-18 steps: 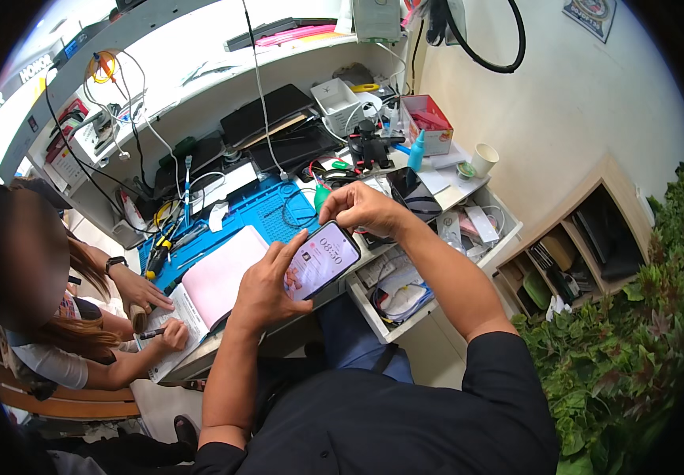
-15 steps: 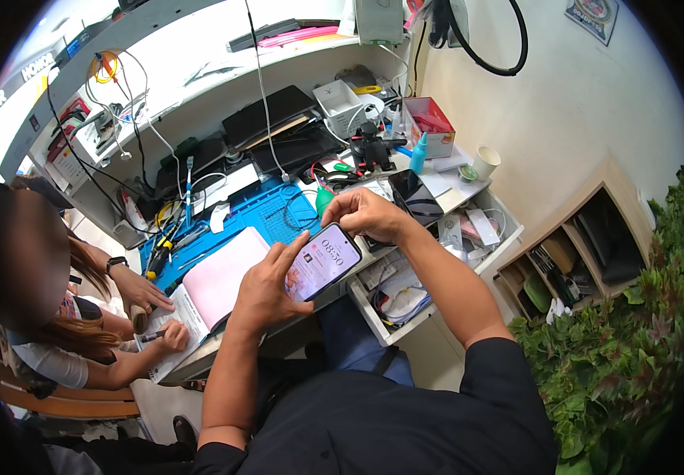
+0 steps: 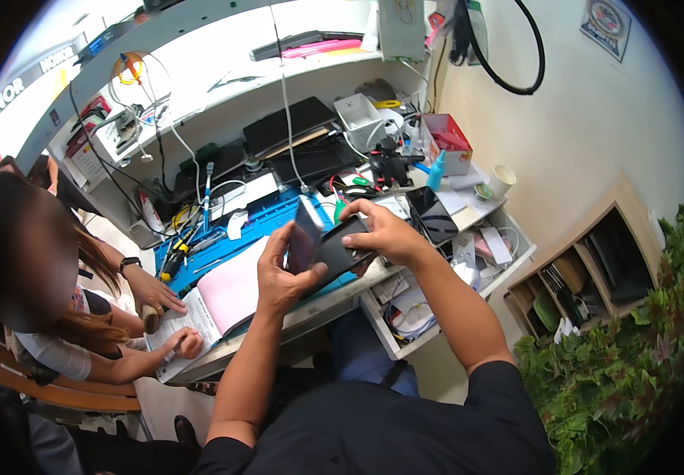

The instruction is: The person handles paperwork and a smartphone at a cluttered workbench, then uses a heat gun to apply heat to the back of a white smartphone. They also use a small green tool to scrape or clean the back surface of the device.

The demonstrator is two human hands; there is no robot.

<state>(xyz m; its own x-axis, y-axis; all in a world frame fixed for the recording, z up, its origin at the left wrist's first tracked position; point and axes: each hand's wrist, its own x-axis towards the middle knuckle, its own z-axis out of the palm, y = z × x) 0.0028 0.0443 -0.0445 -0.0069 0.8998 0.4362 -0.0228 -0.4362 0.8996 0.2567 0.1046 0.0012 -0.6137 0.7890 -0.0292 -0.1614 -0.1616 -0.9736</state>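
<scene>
In front of my chest, a smartphone (image 3: 305, 239) stands tilted on edge, partly out of a black phone case (image 3: 335, 260). My left hand (image 3: 281, 279) is closed on the phone, its thumb lying against the near end of the case. With fingers and thumb, my right hand (image 3: 383, 237) grips the case's far end. The phone's screen is slanted and blurred. Under and beyond my hands lies a blue repair mat (image 3: 261, 215), and an open notebook with a pink page (image 3: 235, 279) lies to the left of them.
At the left, another person's hand (image 3: 187, 342) rests on a paper form (image 3: 191, 321). An open drawer (image 3: 405, 340) holds cables and papers. Farther off are a blue bottle (image 3: 436, 172), a paper cup (image 3: 502, 182), a red box (image 3: 446, 142) and a dark phone (image 3: 432, 214).
The phone, lying flat with its lit screen up, is now tipped up and separated from the black case. My right hand has moved onto the case. The view has shifted slightly.
</scene>
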